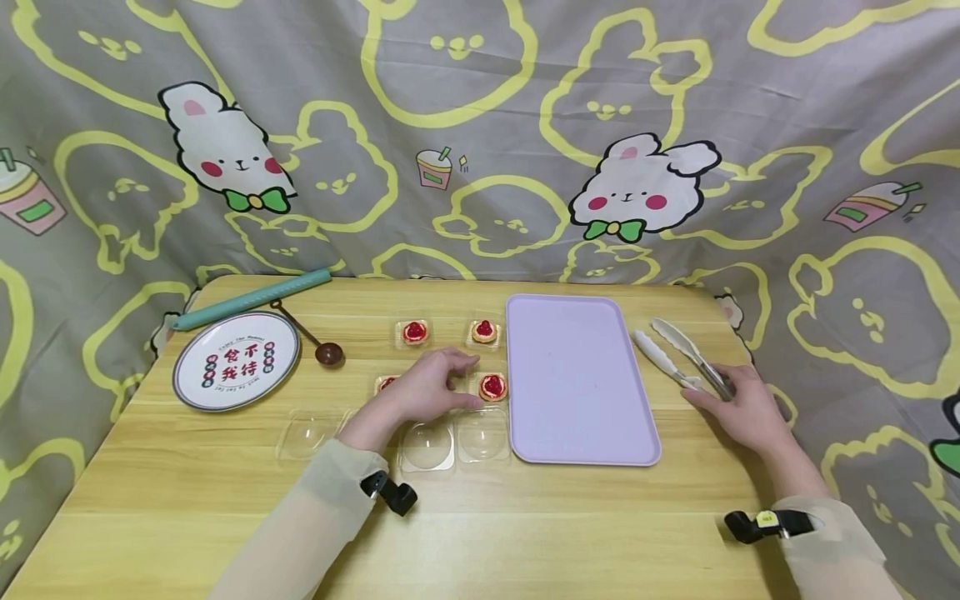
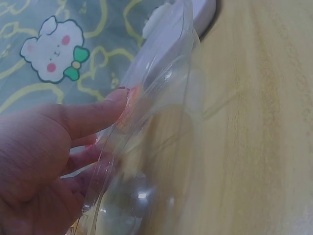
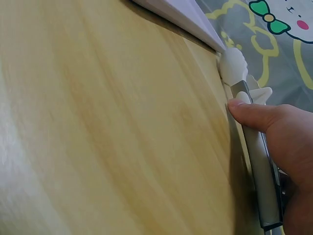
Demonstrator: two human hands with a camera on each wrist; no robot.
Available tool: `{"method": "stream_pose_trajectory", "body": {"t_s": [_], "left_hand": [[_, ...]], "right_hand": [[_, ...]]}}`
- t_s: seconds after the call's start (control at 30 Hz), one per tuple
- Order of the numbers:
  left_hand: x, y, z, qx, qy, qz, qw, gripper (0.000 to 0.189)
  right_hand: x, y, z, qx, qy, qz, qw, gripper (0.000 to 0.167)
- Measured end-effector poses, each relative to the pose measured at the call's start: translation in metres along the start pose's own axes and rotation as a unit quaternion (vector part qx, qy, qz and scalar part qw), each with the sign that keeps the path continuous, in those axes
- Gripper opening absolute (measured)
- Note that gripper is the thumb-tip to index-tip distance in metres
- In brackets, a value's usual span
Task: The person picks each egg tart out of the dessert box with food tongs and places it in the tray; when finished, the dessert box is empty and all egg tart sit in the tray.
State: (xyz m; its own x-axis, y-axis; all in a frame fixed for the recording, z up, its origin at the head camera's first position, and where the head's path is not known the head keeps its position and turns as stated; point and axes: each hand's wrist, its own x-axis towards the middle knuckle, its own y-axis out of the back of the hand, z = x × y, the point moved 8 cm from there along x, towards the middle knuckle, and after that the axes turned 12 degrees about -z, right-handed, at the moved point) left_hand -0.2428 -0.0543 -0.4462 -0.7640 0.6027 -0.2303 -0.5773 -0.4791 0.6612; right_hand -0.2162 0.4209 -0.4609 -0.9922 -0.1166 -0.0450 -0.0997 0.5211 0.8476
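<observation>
Small red-topped tarts (image 1: 492,387) sit in clear plastic packaging near the middle of the table. My left hand (image 1: 435,385) lies over the packaging, partly hiding one tart, its thumb beside the front right tart. Clear plastic lids (image 1: 427,447) with round domes lie towards me; in the left wrist view the clear plastic (image 2: 181,93) rises in front of the thumb and fingers. At the right, my right hand (image 1: 742,408) grips metal tongs (image 1: 693,350) with pale tips by the handle end. The tong arms stand slightly apart, pointing away from me.
A lilac tray (image 1: 585,379) lies between the tarts and the tongs. To the left are a white plate (image 1: 240,392) with printed characters, a brown spoon (image 1: 328,355) and a long teal bar-shaped item (image 1: 255,298). A patterned curtain (image 1: 487,133) surrounds the table's back and sides.
</observation>
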Motion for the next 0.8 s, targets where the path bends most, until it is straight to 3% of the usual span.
{"method": "stream_pose_trajectory", "body": {"t_s": [0.37,0.6,0.8], "left_hand": [[0.001,0.0,0.001,0.008,0.006,-0.004,0.9999,0.078],[0.002,-0.001,0.001,0.008,0.007,-0.004,0.9999,0.077],[0.002,-0.001,0.001,0.007,0.003,-0.003,1.0,0.077]], "right_hand": [[-0.004,0.024,-0.019,0.013,0.01,0.012,0.9998,0.063],[-0.003,0.038,-0.047,0.01,0.02,0.001,0.9997,0.061],[-0.001,0.039,-0.081,0.016,0.061,-0.028,0.9976,0.058]]}}
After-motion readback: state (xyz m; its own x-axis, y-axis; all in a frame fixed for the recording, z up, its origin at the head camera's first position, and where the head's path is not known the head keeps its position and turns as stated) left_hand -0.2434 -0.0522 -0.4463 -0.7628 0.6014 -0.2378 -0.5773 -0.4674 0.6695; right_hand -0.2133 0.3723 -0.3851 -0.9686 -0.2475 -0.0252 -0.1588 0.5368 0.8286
